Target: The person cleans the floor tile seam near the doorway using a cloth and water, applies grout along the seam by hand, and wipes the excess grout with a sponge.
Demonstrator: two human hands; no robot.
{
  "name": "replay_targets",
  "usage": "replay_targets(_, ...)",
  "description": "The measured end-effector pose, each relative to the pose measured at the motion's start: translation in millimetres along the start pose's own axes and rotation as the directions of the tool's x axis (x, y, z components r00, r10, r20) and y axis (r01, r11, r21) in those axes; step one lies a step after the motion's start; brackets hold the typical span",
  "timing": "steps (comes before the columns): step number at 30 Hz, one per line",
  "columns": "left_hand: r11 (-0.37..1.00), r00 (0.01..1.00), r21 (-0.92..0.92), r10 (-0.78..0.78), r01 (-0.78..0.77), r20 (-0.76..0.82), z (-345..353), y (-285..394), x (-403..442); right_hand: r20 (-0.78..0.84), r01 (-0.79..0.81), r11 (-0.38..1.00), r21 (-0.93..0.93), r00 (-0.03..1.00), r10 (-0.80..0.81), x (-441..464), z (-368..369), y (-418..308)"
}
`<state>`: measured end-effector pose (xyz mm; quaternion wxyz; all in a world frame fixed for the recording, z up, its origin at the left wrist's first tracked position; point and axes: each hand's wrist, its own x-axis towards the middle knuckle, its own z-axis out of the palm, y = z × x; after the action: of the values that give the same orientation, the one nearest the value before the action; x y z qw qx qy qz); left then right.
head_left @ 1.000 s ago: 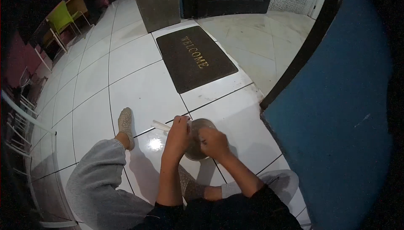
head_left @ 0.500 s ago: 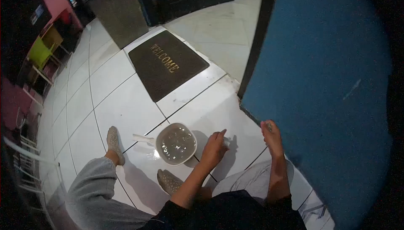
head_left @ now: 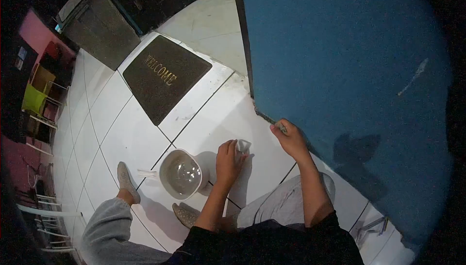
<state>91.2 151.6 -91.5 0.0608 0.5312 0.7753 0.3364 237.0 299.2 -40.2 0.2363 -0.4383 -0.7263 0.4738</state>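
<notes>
My left hand [head_left: 229, 162] is closed around a small translucent, whitish object [head_left: 243, 145] that looks like clear plastic or glass, just above the floor tiles. To its left, a white square dipper [head_left: 165, 192] with a handle stands on the floor, filled with clear, shiny liquid. My right hand [head_left: 292, 140] is raised near the foot of the blue wall, its fingers pinched on a small greyish thing [head_left: 280, 127] whose kind I cannot make out. My fingers partly hide both held objects.
A dark WELCOME mat [head_left: 167, 78] lies on the white tiles before a doorway. The blue wall [head_left: 340, 61] borders my right side. My feet in patterned socks [head_left: 127, 180] flank the dipper. A white rack [head_left: 53, 212] and chairs stand at left.
My view has turned right, so the mat and dipper appear farther left. The translucent object in my left hand shows more, and my right hand reaches farther forward beside the wall.
</notes>
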Motion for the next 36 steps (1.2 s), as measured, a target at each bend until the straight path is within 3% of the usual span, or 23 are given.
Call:
replay_targets(5,0.999,1.0,0.027,0.019,-0.02,0.018,5,-9,11,0.034,-0.034,0.999,0.039,0.999,0.032,4,-4,-3)
replay_targets(7,0.975,0.97,0.034,0.213,-0.218,0.117,3,-10,18,0.026,-0.03,0.998,0.061,0.999,0.029,5,-5,-2)
replay_targets(8,0.975,0.969,0.03,0.214,-0.219,0.12,4,-15,18,0.024,-0.034,0.998,0.059,0.999,0.033,6,-5,1)
replay_targets(10,0.996,0.948,-0.088,0.038,-0.011,0.316,4,-20,21,-0.009,0.005,0.996,0.084,1.0,-0.004,8,-4,5)
replay_targets(11,0.996,0.946,-0.089,0.04,-0.013,0.321,7,-20,21,-0.013,0.001,0.996,0.085,1.0,0.0,8,-5,7)
replay_targets(14,0.994,0.965,0.035,0.091,-0.103,0.245,11,-21,19,0.007,-0.04,0.996,0.077,0.999,0.04,9,-7,4)
replay_targets(16,0.981,0.99,-0.177,-0.053,0.076,0.13,24,-17,19,0.074,-0.103,0.992,0.069,0.993,0.097,10,-9,1)
replay_targets(17,0.981,0.99,-0.178,-0.055,0.077,0.127,29,-15,20,0.076,-0.1,0.993,0.067,0.993,0.095,11,-8,3)
replay_targets(19,0.996,0.998,0.081,0.038,-0.043,0.053,36,-9,25,0.031,-0.065,0.996,0.056,0.997,0.064,11,-6,5)
replay_targets(22,0.999,0.997,0.009,-0.051,0.05,0.053,45,-1,44,0.032,-0.078,0.994,0.075,0.997,0.076,8,-8,-2)
replay_targets(23,0.999,1.0,0.033,0.01,-0.01,0.008,47,3,53,0.035,-0.076,0.994,0.073,0.997,0.074,9,-7,0)
replay_targets(27,1.0,0.998,0.015,-0.023,0.024,-0.051,66,-2,86,-0.006,-0.026,0.989,0.144,1.0,0.027,10,-1,5)
replay_targets(30,0.998,0.998,0.045,-0.034,0.036,-0.047,69,5,98,0.034,-0.064,0.99,0.122,0.998,0.061,9,-3,3)
replay_targets(32,0.999,0.995,0.027,-0.04,0.037,0.097,64,18,88,0.073,-0.089,0.992,0.094,0.994,0.082,10,-2,2)
replay_targets(34,0.991,0.99,-0.002,0.136,-0.136,0.03,76,7,74,0.065,-0.102,0.988,0.115,0.993,0.095,10,0,3)
replay_targets(36,0.994,0.994,0.021,0.108,-0.108,0.018,80,0,83,0.063,-0.083,0.992,0.097,0.995,0.077,10,-1,5)
